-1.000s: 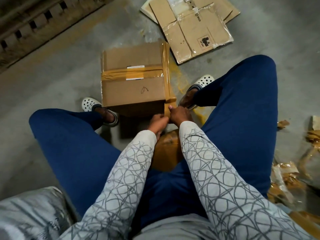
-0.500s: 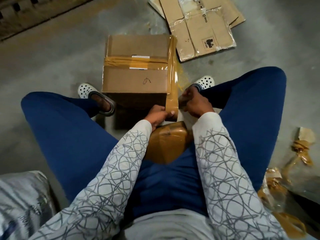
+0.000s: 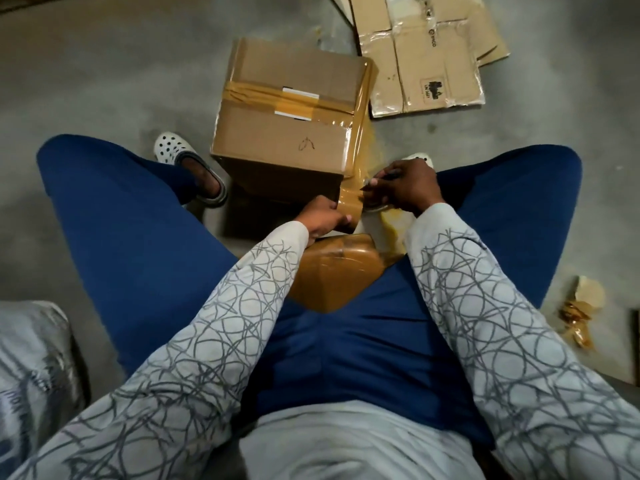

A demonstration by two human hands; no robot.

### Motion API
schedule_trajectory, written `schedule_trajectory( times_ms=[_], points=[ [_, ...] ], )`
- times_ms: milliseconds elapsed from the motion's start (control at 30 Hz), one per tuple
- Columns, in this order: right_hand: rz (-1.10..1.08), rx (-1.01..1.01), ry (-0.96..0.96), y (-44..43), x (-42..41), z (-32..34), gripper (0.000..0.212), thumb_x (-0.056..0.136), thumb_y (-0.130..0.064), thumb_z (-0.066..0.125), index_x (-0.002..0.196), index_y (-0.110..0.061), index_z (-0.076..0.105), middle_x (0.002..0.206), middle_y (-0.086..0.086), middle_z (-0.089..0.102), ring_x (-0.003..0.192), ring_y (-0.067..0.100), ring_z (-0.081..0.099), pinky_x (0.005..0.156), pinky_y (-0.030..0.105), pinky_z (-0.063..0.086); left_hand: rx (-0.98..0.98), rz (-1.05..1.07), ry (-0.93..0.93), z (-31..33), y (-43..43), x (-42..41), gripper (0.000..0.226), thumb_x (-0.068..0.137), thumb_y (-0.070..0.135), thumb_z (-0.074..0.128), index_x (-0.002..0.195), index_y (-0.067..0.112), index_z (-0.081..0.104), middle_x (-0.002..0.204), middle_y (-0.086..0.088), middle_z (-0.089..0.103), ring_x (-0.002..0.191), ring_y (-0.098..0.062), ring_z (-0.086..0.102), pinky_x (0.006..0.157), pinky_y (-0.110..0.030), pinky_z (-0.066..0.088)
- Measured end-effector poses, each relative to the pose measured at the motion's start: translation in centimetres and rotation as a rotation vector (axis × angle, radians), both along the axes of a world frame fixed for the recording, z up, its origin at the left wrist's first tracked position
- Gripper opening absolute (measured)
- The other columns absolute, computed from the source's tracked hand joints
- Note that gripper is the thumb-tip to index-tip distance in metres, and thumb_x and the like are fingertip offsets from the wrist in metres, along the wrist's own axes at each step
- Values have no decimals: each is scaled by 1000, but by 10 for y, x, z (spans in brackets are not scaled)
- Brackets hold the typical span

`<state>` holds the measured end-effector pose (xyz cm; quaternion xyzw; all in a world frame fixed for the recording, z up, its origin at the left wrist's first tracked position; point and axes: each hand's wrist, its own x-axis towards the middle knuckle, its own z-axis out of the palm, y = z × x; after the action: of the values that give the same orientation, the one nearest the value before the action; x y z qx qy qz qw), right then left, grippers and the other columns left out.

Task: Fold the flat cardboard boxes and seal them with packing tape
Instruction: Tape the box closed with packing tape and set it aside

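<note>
Left hand (image 3: 323,221), centre of frame: fingers curled round the lower end of the tape strip (image 3: 360,133). Right hand (image 3: 407,188), just right of it: thumb and fingertips pinch the strip's edge a little higher up. Cannot tell whether a roll sits inside my left grip.

Box (image 3: 287,133) stands on the floor (image 3: 104,81) above centre, between my feet. Flaps closed, one tape band already across the top seam. The strip runs down the box's right-hand top edge and hangs free past the near corner. Flat cardboard (image 3: 422,57) lies at upper right, not yet folded.

Step in hand, as I judge it: parting the strip from the rest.
- Hold it taut between both hands.
- Tear sharply across from the pinched edge, not along.
- Leave enough tail to wrap onto the near face.
- Press from the corner downward so no crease lifts.

Risk: slack tape folding onto itself.
</note>
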<state>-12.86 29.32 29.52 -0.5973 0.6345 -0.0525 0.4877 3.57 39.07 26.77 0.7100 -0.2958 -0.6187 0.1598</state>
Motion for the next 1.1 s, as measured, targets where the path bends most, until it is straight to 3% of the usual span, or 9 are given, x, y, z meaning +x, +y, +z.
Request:
schedule_trajectory(
  times_ms=[100,233,367,433,633,767,867,1000,1100],
  points=[
    [106,-213,111,5,8,3,20,96,-30,66,106,-14,74,97,3,73,86,12,64,74,22,49,-2,2,17,2,1,1,25,89,23,72,112,11,71,107,-4,72,103,-19,65,100,-42,48],
    [192,-464,74,10,24,0,16,95,-25,66,103,-14,74,93,1,75,84,14,69,80,31,54,-2,16,14,9,1,2,22,91,19,69,110,9,71,105,-7,72,99,-20,65,91,-38,49],
    [468,-311,395,6,27,-27,14,89,-21,69,98,-13,75,97,9,75,92,29,71,79,27,51,19,-30,-35,13,6,0,18,88,21,71,99,8,74,99,-9,74,96,-24,69,96,-45,52],
    [405,-285,436,1,25,-29,15,86,-24,70,97,-14,75,97,10,74,92,30,70,73,27,48,23,-74,-56,19,5,4,19,89,22,70,100,7,73,99,-10,73,96,-24,68,96,-44,52],
    [68,-249,429,0,11,-14,34,92,-33,62,114,-10,72,115,19,69,108,38,65,89,38,53,-1,-99,-96,17,9,3,18,90,21,70,101,7,74,99,-9,73,95,-23,67,95,-43,53],
    [-141,-436,113,5,26,-8,32,96,-18,56,125,-27,68,112,8,73,98,25,70,89,39,57,-3,-83,-93,17,9,4,18,89,21,70,102,10,74,100,-7,73,96,-22,68,95,-42,52],
    [-175,-334,-3,8,37,-14,42,91,-23,71,132,-19,63,122,6,70,108,21,67,96,41,55,13,-96,-98,15,9,3,18,85,23,72,98,11,75,96,-7,74,93,-23,69,96,-45,53],
    [-105,-288,87,6,50,-25,81,68,-35,91,139,-18,57,128,6,67,118,22,62,99,36,48,39,-142,-142,3,5,4,27,79,26,75,101,11,74,98,-7,73,94,-26,69,95,-48,53],
    [-174,-266,134,2,52,-32,81,66,-45,90,136,-16,60,127,8,68,119,26,62,97,38,50,85,-247,-191,11,6,7,23,86,21,68,102,5,72,103,-9,70,93,-26,65,92,-38,51]
  ],
)
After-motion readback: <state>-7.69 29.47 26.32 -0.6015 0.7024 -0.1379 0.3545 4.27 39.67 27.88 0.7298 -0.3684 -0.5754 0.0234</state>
